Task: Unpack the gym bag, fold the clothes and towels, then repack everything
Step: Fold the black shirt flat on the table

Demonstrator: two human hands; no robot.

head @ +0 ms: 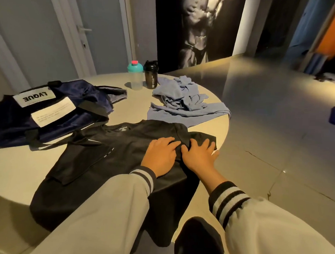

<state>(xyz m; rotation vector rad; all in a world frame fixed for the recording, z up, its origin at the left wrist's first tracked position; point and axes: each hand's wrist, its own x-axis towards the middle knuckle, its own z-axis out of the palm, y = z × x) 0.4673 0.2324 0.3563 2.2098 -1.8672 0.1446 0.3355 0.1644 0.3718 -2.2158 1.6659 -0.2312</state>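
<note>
Hands: I count two. My left hand (160,157) and right hand (198,157) lie flat side by side at centre frame, fingers straight, gripping nothing, pressing on the shirt (104,153).
Shirt: one, black, spread on the table (7,168); my sleeves (101,210) hide its lower part.
Bag (38,117): one, navy, at left; its contents are hidden.
Towel (183,102): a blue heap, upper centre; I cannot tell whether it is one piece.
Shakers: two, upright, farthest back, a teal-lidded one (134,75) just beside a black one (150,74).

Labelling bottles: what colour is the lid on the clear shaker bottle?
Teal lid with a red top, on the clear plastic shaker bottle; head view.
</note>
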